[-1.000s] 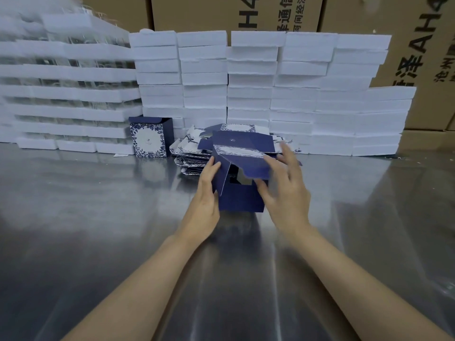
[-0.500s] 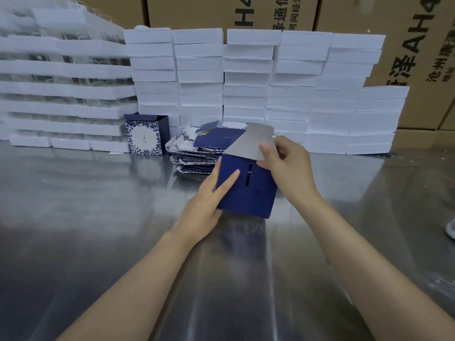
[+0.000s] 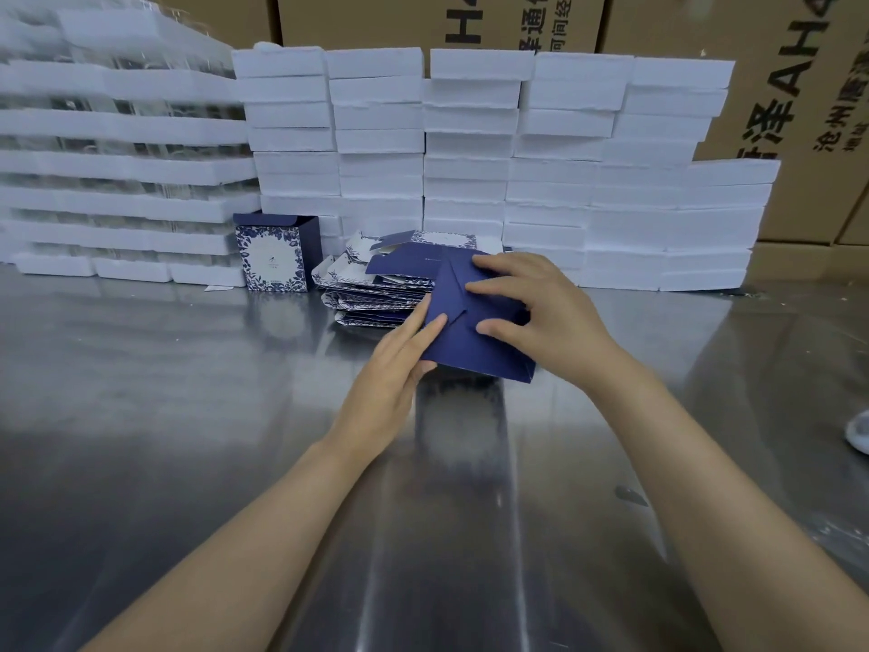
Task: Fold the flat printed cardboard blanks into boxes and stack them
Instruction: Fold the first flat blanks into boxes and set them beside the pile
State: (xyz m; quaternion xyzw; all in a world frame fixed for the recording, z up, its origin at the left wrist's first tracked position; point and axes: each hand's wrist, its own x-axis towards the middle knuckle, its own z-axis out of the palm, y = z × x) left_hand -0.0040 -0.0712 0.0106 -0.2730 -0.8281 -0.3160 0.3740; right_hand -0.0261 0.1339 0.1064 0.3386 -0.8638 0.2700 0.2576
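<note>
Pressing down with spread, nearly straight fingers, the right hand (image 3: 545, 317) flattens the navy box (image 3: 475, 341) flaps; the left hand (image 3: 395, 369) braces its left edge, fingers together and straight, box tilted on the counter (image 3: 188, 416).

Both bare forearms reach forward; the left hand (image 3: 392, 369) lies flat with straight fingers against the box (image 3: 470, 341), while the right hand (image 3: 541, 317) presses down on top, fingers spread
</note>
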